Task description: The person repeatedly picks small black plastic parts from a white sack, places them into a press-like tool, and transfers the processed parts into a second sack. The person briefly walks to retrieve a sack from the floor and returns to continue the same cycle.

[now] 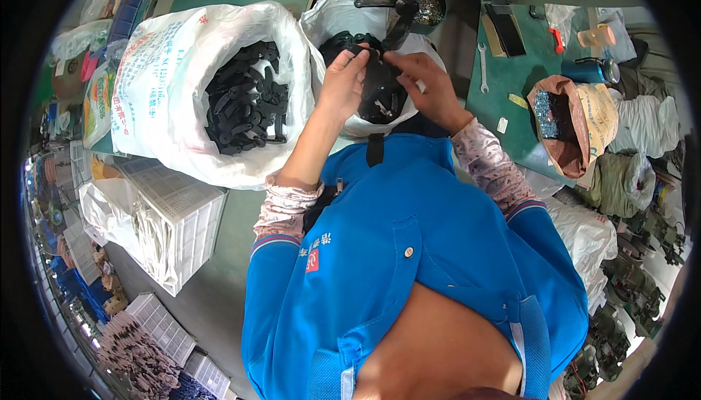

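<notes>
My left hand [343, 82] and my right hand [427, 82] meet over a white sack [332, 20] holding black plastic parts. Both hands pinch one flat black plastic part [380, 86] between them, the left at its upper left edge, the right at its upper right. A black lever of a metal press [401, 17] hangs just above the hands. To the left, a larger white sack [168, 86] stands open, filled with several similar black parts [244, 101].
A green workbench [511, 71] at the right carries a wrench [483, 68], a dark flat case [506, 29] and a brown bag of small metal pieces [558, 126]. White plastic crates [175, 217] stand at lower left. Bundled sacks [628, 181] lie at the right.
</notes>
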Demonstrator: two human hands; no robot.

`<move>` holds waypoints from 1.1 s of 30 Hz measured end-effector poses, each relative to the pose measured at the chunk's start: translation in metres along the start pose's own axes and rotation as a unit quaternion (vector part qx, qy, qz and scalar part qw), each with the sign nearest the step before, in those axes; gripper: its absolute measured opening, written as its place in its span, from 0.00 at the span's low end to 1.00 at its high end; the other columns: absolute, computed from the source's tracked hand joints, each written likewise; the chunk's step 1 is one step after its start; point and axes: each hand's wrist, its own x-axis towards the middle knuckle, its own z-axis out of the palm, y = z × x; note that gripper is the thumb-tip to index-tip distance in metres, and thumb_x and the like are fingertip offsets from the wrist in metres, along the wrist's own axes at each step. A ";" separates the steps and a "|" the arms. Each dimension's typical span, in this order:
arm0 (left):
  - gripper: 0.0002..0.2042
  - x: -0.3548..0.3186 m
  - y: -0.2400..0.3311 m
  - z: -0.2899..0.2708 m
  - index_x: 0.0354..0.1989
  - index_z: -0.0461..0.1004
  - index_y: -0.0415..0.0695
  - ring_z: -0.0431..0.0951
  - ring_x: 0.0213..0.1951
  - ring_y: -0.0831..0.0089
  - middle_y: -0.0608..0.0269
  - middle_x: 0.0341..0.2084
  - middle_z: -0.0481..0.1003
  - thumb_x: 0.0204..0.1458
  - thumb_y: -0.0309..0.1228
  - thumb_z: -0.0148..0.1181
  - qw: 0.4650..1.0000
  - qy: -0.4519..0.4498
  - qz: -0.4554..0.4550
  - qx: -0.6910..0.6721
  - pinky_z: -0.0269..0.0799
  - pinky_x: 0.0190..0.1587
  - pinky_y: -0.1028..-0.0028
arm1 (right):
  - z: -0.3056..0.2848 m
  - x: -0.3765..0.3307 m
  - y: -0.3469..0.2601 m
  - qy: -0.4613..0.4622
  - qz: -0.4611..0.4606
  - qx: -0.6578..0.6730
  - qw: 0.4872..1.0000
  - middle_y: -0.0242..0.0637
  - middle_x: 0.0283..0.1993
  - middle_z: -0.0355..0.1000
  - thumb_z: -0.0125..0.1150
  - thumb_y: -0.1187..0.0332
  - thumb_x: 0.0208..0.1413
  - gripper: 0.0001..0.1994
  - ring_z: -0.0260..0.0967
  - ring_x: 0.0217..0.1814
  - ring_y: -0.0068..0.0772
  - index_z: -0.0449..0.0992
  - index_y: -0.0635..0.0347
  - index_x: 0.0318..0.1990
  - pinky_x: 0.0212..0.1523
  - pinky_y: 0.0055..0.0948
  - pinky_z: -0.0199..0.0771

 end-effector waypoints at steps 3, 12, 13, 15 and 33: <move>0.02 -0.002 -0.003 0.017 0.35 0.72 0.44 0.74 0.34 0.79 0.67 0.33 0.75 0.55 0.25 0.53 1.000 -0.004 -0.018 0.022 0.71 0.35 0.80 | 0.004 -0.005 0.004 -0.022 -0.059 -0.109 0.992 0.40 0.45 0.64 0.59 0.82 0.45 0.21 0.69 0.44 0.38 0.77 0.47 0.47 0.43 0.28 0.71; 0.13 -0.009 -0.001 0.020 0.52 0.64 0.38 0.73 0.31 0.77 0.61 0.34 0.72 0.59 0.25 0.44 0.997 -0.020 -0.073 0.032 0.70 0.30 0.81 | -0.012 0.001 -0.026 0.084 0.038 0.226 0.970 0.36 0.45 0.65 0.41 0.74 0.63 0.15 0.66 0.45 0.23 0.62 0.63 0.56 0.45 0.22 0.65; 0.13 -0.011 0.001 0.022 0.52 0.63 0.38 0.72 0.30 0.77 0.60 0.35 0.72 0.59 0.25 0.44 0.996 -0.036 -0.077 0.033 0.70 0.28 0.82 | -0.014 0.000 -0.026 0.056 0.075 0.210 0.973 0.36 0.44 0.65 0.41 0.72 0.63 0.15 0.66 0.40 0.22 0.64 0.62 0.55 0.40 0.20 0.65; 0.13 -0.017 0.001 0.021 0.52 0.62 0.37 0.72 0.28 0.77 0.60 0.35 0.72 0.59 0.26 0.43 0.994 -0.057 -0.093 0.028 0.68 0.26 0.82 | -0.010 -0.003 -0.024 0.014 0.098 0.181 0.979 0.37 0.43 0.66 0.43 0.74 0.61 0.15 0.66 0.37 0.22 0.66 0.60 0.54 0.38 0.21 0.66; 0.13 -0.027 0.001 0.004 0.49 0.65 0.39 0.76 0.38 0.69 0.56 0.38 0.73 0.57 0.27 0.49 0.993 -0.014 -0.092 0.069 0.74 0.40 0.72 | -0.051 0.073 -0.037 0.054 0.135 0.173 0.974 0.33 0.29 0.73 0.53 0.69 0.57 0.13 0.66 0.23 0.18 0.73 0.64 0.48 0.23 0.18 0.66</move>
